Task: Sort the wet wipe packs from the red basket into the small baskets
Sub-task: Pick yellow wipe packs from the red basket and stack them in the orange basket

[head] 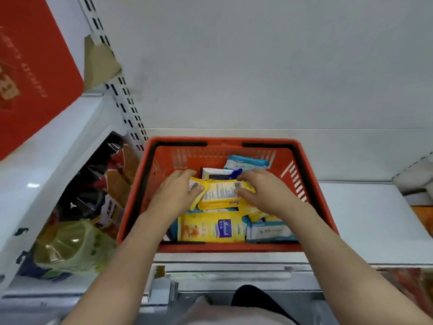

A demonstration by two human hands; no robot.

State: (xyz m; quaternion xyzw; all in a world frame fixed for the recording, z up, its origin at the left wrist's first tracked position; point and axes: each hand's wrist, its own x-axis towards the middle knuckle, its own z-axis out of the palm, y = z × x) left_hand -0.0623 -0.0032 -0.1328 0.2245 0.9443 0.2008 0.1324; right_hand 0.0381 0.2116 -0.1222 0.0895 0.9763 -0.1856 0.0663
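A red basket (138, 195) stands on a white shelf and holds several wet wipe packs, yellow ones and blue-and-white ones. Both hands reach into it. My left hand (174, 192) grips the left end of a yellow pack (221, 192) that shows its printed back. My right hand (260, 191) grips the right end of the same yellow pack. Under it lie another yellow pack (208, 227) with a blue label and a blue-and-white pack (269, 231). A further blue-and-white pack (246, 161) leans at the far wall. No small baskets are in view.
The white shelf (363, 219) runs on to the right of the basket. To the left, a lower shelf holds bagged goods, among them a green bag (70, 249). A red sign (28, 78) hangs at upper left. A slotted shelf upright (124, 102) runs behind.
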